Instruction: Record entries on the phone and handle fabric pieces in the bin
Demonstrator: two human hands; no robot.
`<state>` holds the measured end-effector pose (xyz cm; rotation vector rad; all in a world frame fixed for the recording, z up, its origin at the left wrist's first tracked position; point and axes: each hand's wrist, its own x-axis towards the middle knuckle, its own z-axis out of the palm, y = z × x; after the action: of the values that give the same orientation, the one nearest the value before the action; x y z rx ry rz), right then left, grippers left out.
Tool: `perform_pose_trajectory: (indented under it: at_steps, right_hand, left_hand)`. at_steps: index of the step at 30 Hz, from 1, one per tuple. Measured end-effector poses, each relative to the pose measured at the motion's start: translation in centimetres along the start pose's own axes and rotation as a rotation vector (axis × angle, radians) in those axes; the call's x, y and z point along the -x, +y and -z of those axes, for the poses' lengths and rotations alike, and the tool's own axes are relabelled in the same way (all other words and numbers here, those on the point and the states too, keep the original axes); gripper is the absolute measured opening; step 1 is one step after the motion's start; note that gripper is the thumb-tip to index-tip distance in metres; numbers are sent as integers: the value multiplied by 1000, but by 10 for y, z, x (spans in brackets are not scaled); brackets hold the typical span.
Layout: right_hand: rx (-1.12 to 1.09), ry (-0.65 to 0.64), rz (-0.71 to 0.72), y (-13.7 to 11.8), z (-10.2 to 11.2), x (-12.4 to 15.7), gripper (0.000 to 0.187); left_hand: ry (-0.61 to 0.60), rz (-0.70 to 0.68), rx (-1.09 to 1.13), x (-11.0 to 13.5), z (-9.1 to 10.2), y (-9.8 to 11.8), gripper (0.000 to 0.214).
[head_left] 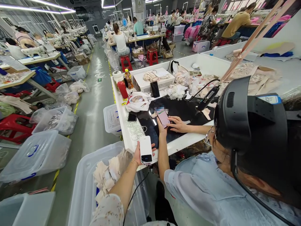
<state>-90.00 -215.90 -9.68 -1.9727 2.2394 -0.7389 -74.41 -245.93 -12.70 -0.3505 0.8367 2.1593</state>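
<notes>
A white power bank (pixel 145 146) with a dark display at its near end lies in my left hand (pixel 136 154). My thumb is at its left edge and my fingertips show past its right edge. From near its lower end a black cable (pixel 138 185) runs down toward my body. My right hand is out of view. Beside me on the right, a co-worker in a light blue top and a black head-worn device (pixel 249 131) holds a phone (pixel 163 119) in one hand. The co-worker's other hand touches its screen.
The white-edged bench (pixel 127 138) carries a plastic bag (pixel 138 102), a dark phone (pixel 132 117), white cord (pixel 136 130), bottles and fabric pieces. A clear bin (pixel 82 188) of beige cloth stands below my arm. An aisle (pixel 94 94) runs along the left.
</notes>
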Motion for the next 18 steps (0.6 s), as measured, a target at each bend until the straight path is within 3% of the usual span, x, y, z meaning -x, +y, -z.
perform_pose_trajectory:
  at_steps: [4, 9, 12, 18]
  right_hand:
    - [-186, -32, 143, 22, -12, -25, 26]
    - [-374, 50, 233, 55, -38, -37, 39]
    - [-454, 102, 248, 68, -53, -37, 43]
    - [-539, 166, 178, 73, -66, -38, 30]
  left_hand:
    - [18, -2, -11, 1, -2, 1, 75]
    - [18, -17, 9, 1, -3, 1, 73]
    - [22, -18, 17, 1, -2, 1, 73]
    - [-12, -20, 47, 2, -2, 1, 73]
